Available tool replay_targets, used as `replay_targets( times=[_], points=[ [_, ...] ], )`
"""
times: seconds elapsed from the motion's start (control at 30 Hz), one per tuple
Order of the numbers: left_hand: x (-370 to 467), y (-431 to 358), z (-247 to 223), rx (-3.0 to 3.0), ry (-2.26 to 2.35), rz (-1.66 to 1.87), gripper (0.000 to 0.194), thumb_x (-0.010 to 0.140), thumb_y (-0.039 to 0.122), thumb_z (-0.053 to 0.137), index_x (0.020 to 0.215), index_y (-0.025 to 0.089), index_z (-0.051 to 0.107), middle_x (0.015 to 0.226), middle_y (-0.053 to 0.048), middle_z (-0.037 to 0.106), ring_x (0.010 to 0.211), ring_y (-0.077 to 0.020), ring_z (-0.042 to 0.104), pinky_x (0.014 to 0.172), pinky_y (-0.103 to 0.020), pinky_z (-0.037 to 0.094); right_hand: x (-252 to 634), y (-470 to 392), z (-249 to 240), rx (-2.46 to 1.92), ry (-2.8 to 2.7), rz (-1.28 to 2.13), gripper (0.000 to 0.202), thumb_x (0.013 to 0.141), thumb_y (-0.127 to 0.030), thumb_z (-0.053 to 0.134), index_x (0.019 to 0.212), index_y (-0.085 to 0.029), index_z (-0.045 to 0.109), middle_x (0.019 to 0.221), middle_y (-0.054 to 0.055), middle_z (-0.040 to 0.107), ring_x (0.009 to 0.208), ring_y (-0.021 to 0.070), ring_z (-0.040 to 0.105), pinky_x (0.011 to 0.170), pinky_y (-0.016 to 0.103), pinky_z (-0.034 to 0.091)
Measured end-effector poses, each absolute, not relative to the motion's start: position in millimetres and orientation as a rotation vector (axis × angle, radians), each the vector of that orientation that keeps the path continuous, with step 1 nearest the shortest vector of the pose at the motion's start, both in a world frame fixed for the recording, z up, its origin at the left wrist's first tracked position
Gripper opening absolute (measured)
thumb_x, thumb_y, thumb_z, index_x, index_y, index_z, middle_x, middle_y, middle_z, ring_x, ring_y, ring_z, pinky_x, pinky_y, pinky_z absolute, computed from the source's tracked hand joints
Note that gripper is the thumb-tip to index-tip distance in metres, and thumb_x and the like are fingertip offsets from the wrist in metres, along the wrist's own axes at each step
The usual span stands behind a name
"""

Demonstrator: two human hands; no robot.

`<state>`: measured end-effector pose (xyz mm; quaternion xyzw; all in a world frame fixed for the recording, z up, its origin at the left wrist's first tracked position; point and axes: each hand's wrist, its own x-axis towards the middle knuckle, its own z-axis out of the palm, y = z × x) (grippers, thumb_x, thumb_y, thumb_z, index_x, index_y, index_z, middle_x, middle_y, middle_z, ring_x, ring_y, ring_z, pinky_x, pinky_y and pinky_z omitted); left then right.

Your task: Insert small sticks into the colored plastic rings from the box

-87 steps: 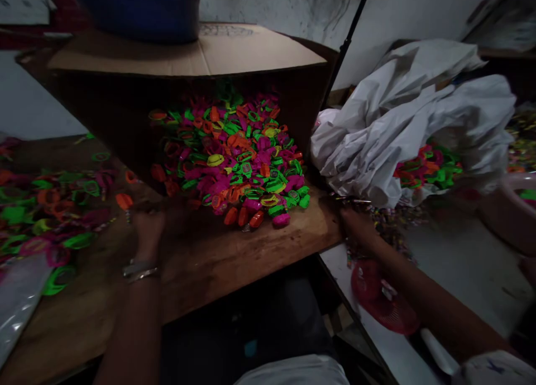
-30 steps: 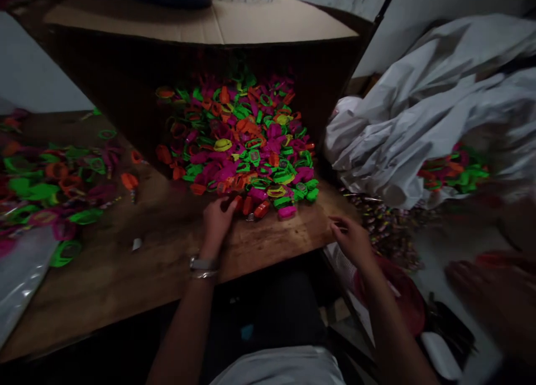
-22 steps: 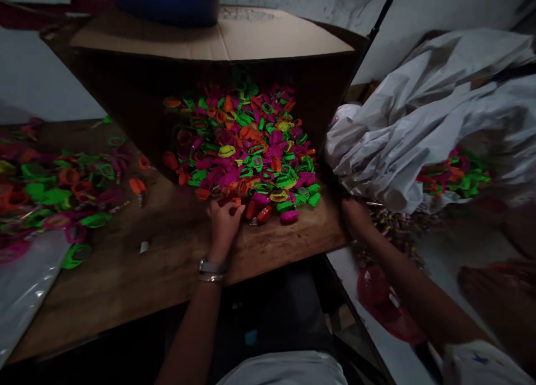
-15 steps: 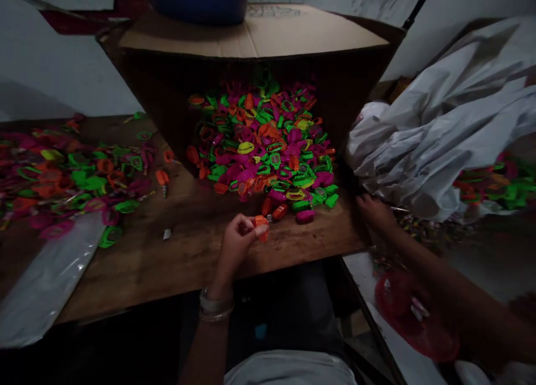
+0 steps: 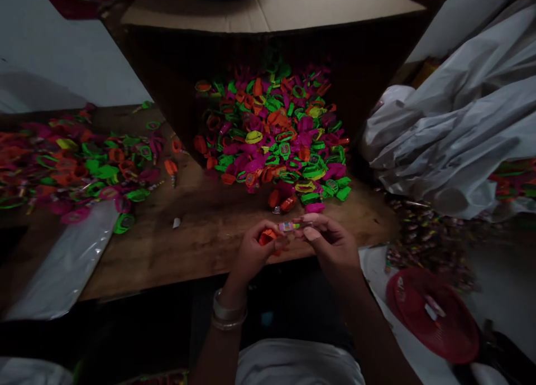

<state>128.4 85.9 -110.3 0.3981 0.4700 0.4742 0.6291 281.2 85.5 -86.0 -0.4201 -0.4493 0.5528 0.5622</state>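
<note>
An orange plastic toy watch (image 5: 267,237) is pinched in the fingers of my left hand (image 5: 253,251), over the table's front edge. Between finger and thumb my right hand (image 5: 335,242) grips a small clear candy tube (image 5: 288,226) with a coloured label. The tube's left end meets the fingertips of my left hand; whether it touches the watch I cannot tell. Just beyond my hands lies a heap of pink, green, orange and yellow toy watches (image 5: 285,149), spilling from a cardboard box (image 5: 276,8) turned on its side.
To the left, a second pile of toy watches (image 5: 100,170) covers the wooden table (image 5: 159,262), beside a clear plastic bag (image 5: 71,268). At right are a white sack (image 5: 452,117), a heap of small wrapped pieces (image 5: 427,240) and a red basket (image 5: 433,312).
My right hand has come from the far right to the middle, bringing the candy tube up to my left hand. The left hand still holds the orange watch. The view has shifted slightly.
</note>
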Motion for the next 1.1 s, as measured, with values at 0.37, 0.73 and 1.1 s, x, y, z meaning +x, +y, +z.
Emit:
replay_targets(
  times=[0.37, 0.73, 1.1],
  points=[
    [125, 85, -100, 1.001, 1.138, 1.019, 0.042, 0.059, 0.039, 0.082, 0.080, 0.019, 0.052, 0.069, 0.005, 0.054, 0.055, -0.0079, 0.047, 0.050, -0.020, 0.041, 283, 93, -90, -1.092, -1.168, 1.231, 0.018, 0.078, -0.033, 0.067, 0.092, -0.022, 0.066, 0.065, -0.003, 0.064, 0.063, 0.0142, 0.063, 0.063, 0.028, 0.052],
    [126, 83, -92, 1.216, 1.281, 0.959, 0.032, 0.065, 0.037, 0.079, 0.083, 0.018, 0.061, 0.077, 0.001, 0.064, 0.070, -0.0134, 0.057, 0.064, -0.022, 0.043, 293, 100, -89, -1.123, -1.194, 1.283, 0.020, 0.073, -0.033, 0.072, 0.088, -0.020, 0.069, 0.061, -0.004, 0.061, 0.056, 0.0119, 0.059, 0.057, 0.024, 0.050],
    [126, 81, -87, 1.420, 1.408, 0.950, 0.018, 0.075, 0.035, 0.067, 0.086, 0.021, 0.066, 0.074, 0.001, 0.063, 0.065, -0.0146, 0.052, 0.062, -0.024, 0.040, 292, 97, -97, -1.175, -1.177, 1.205, 0.018, 0.076, -0.034, 0.068, 0.088, -0.021, 0.068, 0.064, -0.002, 0.064, 0.058, 0.0131, 0.062, 0.058, 0.026, 0.051]
  ],
)
